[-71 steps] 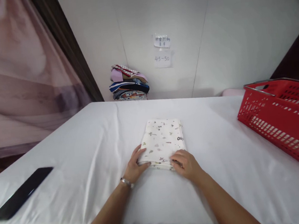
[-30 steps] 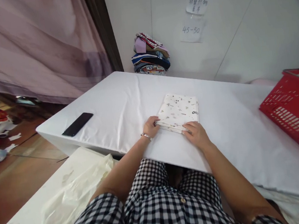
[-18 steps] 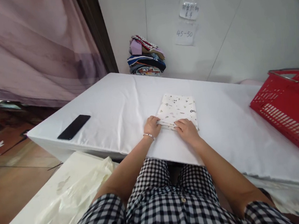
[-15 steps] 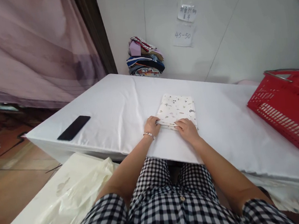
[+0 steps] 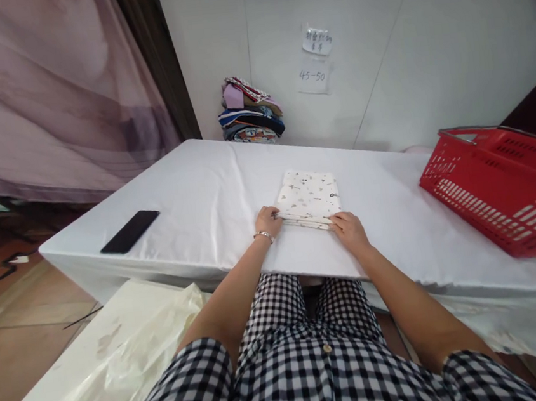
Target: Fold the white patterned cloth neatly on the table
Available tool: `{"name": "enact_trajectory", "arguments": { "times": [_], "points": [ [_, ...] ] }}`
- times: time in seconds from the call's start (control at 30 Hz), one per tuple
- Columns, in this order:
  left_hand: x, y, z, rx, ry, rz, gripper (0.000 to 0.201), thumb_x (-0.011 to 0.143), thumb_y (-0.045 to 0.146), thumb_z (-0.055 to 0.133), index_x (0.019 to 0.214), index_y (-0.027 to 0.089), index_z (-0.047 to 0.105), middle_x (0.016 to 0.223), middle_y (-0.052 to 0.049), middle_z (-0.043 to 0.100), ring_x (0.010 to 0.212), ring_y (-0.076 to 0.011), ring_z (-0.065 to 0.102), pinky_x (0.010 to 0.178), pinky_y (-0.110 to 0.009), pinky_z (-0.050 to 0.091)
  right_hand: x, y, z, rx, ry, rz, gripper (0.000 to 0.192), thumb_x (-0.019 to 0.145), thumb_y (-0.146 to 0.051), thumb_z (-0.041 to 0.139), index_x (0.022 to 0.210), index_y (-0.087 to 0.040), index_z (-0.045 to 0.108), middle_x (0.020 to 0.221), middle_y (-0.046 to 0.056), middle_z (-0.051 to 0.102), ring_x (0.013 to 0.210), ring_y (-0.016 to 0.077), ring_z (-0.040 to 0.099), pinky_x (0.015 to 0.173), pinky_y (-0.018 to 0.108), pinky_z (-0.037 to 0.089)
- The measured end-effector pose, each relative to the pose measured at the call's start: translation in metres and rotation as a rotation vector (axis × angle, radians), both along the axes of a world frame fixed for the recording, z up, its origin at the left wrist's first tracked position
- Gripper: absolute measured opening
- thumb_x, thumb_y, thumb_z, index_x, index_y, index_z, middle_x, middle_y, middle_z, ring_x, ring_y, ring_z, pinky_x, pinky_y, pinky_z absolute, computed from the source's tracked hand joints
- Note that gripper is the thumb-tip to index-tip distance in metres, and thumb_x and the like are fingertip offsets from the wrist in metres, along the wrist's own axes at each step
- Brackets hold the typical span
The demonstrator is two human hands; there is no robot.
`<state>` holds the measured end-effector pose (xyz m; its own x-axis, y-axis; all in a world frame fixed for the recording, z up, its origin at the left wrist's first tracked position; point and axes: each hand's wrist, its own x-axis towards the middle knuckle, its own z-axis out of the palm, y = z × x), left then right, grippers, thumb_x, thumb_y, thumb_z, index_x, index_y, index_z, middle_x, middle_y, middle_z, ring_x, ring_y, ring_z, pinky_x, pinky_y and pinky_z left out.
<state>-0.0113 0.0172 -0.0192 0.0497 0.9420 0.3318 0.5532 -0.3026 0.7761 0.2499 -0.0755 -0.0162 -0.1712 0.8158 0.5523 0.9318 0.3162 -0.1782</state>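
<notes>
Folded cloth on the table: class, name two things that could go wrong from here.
1. Both hands, left hand and right hand, grip only the near edge of the folded cloth; lifted that way, its layers might fall open.
2. The phone lies near the table edge; a tug on the cover might shift it.

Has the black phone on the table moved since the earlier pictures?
No. The black phone lies by the same left corner of the table; only the camera shifted.
</notes>
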Motion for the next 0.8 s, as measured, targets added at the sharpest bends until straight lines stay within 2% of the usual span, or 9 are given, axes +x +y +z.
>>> {"name": "enact_trajectory", "arguments": {
  "times": [0.13, 0.33, 0.53, 0.6, 0.7, 0.8],
  "points": [
    [0.000, -0.003, 0.003, -0.052, 0.015, 0.039, 0.016, 0.066, 0.023, 0.062, 0.082, 0.020, 0.059, 0.084, -0.003, 0.060, 0.076, -0.0163, 0.058, 0.074, -0.030, 0.049, 0.002, -0.003, -0.004, 0.064, 0.035, -0.045, 0.024, 0.087, -0.029, 0.048, 0.101, -0.022, 0.066, 0.103, 0.007, 0.058, 0.098, 0.0228, 0.048, 0.082, 0.037, 0.042],
    [0.000, -0.004, 0.003, -0.024, 0.098, 0.019, 0.019, 0.065, 0.013, 0.057, 0.082, 0.021, 0.056, 0.081, -0.003, 0.060, 0.074, -0.0175, 0.057, 0.071, -0.031, 0.048, 0.004, -0.006, -0.004, 0.047, 0.040, -0.077, 0.025, 0.087, -0.028, 0.047, 0.101, -0.021, 0.066, 0.102, 0.007, 0.059, 0.096, 0.0226, 0.047, 0.083, 0.037, 0.044],
    [-0.001, -0.006, 0.003, 0.008, 0.136, -0.003, 0.023, 0.066, 0.011, 0.053, 0.087, 0.020, 0.057, 0.088, -0.004, 0.059, 0.080, -0.0185, 0.057, 0.073, -0.032, 0.048, 0.003, -0.008, -0.003, 0.030, 0.099, -0.057, 0.025, 0.086, -0.027, 0.046, 0.102, -0.023, 0.065, 0.104, 0.007, 0.058, 0.098, 0.0228, 0.047, 0.083, 0.039, 0.046],
    [-0.001, -0.010, 0.004, 0.109, 0.166, -0.042, 0.031, 0.066, 0.008, 0.051, 0.094, 0.020, 0.058, 0.096, -0.006, 0.058, 0.090, -0.0207, 0.055, 0.081, -0.034, 0.047, 0.002, -0.008, -0.004, 0.036, 0.113, -0.049, 0.026, 0.086, -0.026, 0.046, 0.103, -0.024, 0.065, 0.104, 0.007, 0.058, 0.099, 0.0230, 0.047, 0.084, 0.040, 0.045],
    [-0.002, -0.016, 0.007, 0.262, 0.240, -0.175, 0.044, 0.066, 0.007, 0.051, 0.107, 0.020, 0.057, 0.111, -0.008, 0.055, 0.107, -0.0240, 0.049, 0.092, -0.038, 0.041, -0.001, -0.010, -0.002, 0.054, 0.109, -0.054, 0.024, 0.085, -0.027, 0.049, 0.102, -0.023, 0.064, 0.103, 0.007, 0.059, 0.098, 0.0228, 0.049, 0.086, 0.040, 0.042],
    [-0.001, -0.019, 0.011, 0.277, 0.266, -0.268, 0.045, 0.070, 0.013, 0.052, 0.114, 0.021, 0.055, 0.113, -0.007, 0.055, 0.108, -0.0247, 0.048, 0.093, -0.040, 0.039, -0.010, -0.010, 0.005, 0.064, 0.095, -0.049, 0.023, 0.084, -0.029, 0.052, 0.102, -0.021, 0.064, 0.104, 0.007, 0.060, 0.100, 0.0223, 0.049, 0.088, 0.041, 0.038]
  ]
}}
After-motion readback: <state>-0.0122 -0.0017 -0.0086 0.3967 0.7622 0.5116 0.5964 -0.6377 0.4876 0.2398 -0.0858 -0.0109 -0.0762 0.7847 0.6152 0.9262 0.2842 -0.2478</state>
